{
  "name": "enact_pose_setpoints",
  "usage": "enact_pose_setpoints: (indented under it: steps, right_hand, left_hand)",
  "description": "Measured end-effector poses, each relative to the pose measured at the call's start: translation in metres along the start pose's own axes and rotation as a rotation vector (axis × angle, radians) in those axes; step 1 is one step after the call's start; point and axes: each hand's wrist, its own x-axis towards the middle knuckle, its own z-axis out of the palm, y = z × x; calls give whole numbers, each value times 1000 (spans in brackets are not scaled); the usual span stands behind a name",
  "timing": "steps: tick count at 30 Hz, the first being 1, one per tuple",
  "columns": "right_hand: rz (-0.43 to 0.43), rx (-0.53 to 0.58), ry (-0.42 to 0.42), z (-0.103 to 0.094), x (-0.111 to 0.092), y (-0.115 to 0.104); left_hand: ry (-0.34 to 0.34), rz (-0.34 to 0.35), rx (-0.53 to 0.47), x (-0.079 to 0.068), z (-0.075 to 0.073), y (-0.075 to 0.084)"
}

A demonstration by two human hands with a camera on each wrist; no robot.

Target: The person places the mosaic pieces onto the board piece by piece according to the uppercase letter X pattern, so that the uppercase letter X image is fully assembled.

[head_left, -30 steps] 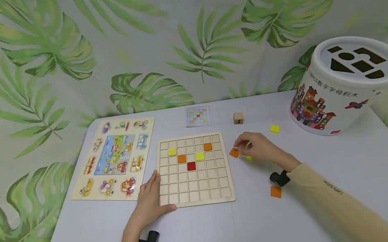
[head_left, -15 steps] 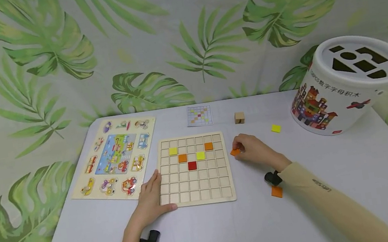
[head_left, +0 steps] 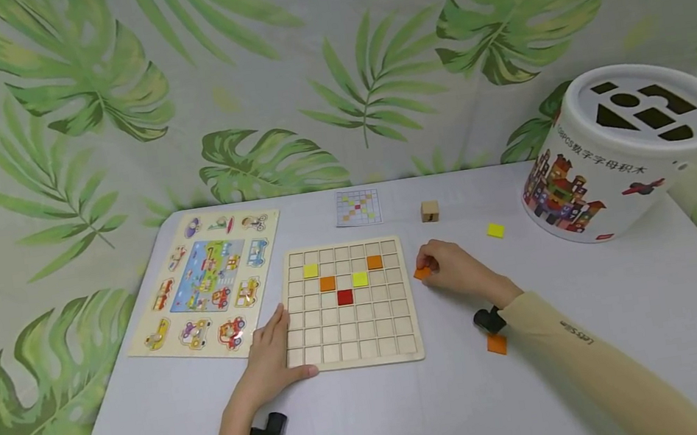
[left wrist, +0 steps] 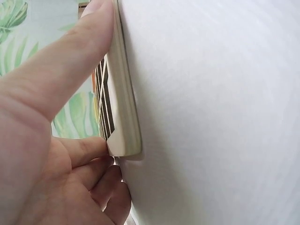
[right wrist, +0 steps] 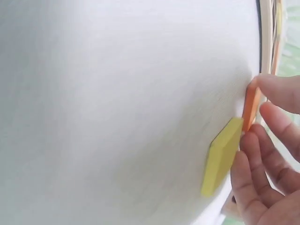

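Note:
My left hand (head_left: pixel 267 363) rests at the near left corner of a wooden grid board (head_left: pixel 339 333). Its straight thumb lies along the near edge, while the fingers touch the left side. Yellow, orange and red square tiles (head_left: pixel 345 297) form a V in the grid's upper cells. Just right of the board, my right hand (head_left: pixel 459 270) pinches an orange tile (right wrist: pixel 251 107), thumb at one end and fingertips at the other, low over the table. A yellow tile (right wrist: pixel 221 158) lies right beside those fingers in the right wrist view; the hand hides it from the head view.
An orange tile (head_left: pixel 496 344) lies below the right wrist, a yellow tile (head_left: pixel 495 230) farther back. Behind the board are a pattern card (head_left: pixel 357 208) and a wooden cube (head_left: pixel 430 211). A vehicle puzzle (head_left: pixel 154 311) lies left, a white bucket (head_left: pixel 584 177) stands back right.
My right hand has shifted slightly left and its fingers have closed on the orange tile, covering the yellow one in the head view. The left hand stays on the board.

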Motion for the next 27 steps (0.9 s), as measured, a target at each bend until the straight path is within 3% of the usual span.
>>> enact_pose_setpoints:
  steps: [5, 11, 17, 22, 27]
  right_hand:
    - [-51, 9, 1, 8, 14, -17]
    - [-119, 73, -85, 33, 49, -59]
    - [-164, -62, -150, 56, 74, -93]
    - [-164, -171, -150, 65, 80, -104]
    - [-206, -101, -105, 68, 85, -104]
  left_hand:
    - [0, -2, -1, 0, 0, 1]
    - [0, -5, -14, 0, 0, 1]
    - [1, 4, -11, 1, 2, 2]
    - [6, 12, -1, 0, 1, 1]
    - [-6, 1, -6, 0, 0, 0]
